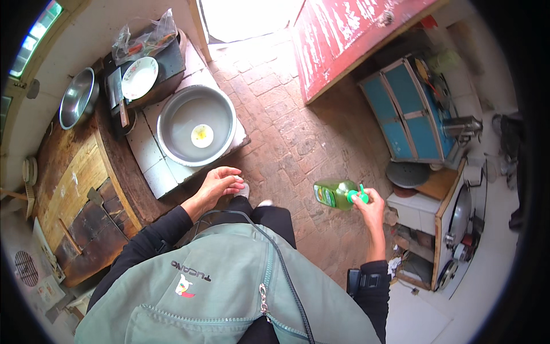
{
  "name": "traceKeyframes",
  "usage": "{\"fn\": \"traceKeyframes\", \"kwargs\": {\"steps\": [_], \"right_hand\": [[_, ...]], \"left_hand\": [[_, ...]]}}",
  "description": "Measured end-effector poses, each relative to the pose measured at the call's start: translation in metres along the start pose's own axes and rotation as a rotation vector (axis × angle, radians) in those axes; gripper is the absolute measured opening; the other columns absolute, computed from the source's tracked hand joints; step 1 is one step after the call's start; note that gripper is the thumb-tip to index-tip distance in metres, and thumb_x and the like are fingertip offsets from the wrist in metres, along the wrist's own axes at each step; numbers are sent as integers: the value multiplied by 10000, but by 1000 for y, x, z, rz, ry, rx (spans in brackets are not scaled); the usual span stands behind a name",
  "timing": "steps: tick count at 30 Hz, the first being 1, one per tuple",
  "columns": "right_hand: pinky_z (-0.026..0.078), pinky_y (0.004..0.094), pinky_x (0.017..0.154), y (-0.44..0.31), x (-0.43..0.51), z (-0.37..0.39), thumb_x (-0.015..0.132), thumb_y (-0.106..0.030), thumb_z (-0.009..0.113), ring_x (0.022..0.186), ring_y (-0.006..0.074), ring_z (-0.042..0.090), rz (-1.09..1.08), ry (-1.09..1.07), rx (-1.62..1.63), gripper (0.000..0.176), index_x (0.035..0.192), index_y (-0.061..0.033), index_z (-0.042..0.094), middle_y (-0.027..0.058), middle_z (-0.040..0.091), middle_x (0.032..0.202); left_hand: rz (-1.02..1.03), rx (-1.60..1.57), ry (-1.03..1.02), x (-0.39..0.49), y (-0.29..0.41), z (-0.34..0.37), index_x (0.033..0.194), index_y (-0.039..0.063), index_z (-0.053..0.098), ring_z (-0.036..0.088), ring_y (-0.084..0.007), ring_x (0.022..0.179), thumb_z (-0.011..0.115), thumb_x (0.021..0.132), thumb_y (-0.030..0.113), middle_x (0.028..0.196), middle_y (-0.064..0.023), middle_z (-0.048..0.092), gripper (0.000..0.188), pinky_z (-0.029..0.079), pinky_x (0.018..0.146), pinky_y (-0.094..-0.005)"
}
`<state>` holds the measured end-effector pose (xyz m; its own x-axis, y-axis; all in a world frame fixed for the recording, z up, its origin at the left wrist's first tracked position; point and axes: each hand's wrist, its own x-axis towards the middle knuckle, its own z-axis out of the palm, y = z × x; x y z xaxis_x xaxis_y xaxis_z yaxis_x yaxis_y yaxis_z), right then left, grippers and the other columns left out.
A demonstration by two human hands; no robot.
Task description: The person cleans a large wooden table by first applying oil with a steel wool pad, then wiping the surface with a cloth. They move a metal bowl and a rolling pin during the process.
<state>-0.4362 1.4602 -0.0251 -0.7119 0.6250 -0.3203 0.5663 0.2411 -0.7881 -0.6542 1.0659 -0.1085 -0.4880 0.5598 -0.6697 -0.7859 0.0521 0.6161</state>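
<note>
My right hand [370, 207] grips the green pump top of a clear green dish-soap bottle [337, 193], which it holds tilted on its side above the brick floor. The bottle bears a label. My left hand [219, 185] hovers just off the front edge of the tiled counter, its fingers loosely curled and nothing clearly in them. Beyond it, a grey metal basin [176, 124] of cloudy water stands on the white tiles [157, 178]. In the water lies a small white round dish [208, 134] with yellow spots on it.
Behind the basin are a flowered white plate [140, 78], a cleaver [119, 96] and a plastic bag [144, 43]. A steel bowl [77, 99] leans at the left, above a wooden lid [68, 167]. A red door [343, 38] and a blue cabinet [408, 107] stand right.
</note>
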Motion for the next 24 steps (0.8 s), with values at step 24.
{"fn": "traceKeyframes", "kwargs": {"steps": [24], "right_hand": [[518,365,736,-72,574,336,715,-177,788,759,230,676,-316,-915,-572,441,1083,-4,615,149,688,823]], "left_hand": [[-103,-678,1067,91,-37,64,1240,-53,517,686,-245,885,556,938,48,1030,-163,654,321,580,771,-341]]}}
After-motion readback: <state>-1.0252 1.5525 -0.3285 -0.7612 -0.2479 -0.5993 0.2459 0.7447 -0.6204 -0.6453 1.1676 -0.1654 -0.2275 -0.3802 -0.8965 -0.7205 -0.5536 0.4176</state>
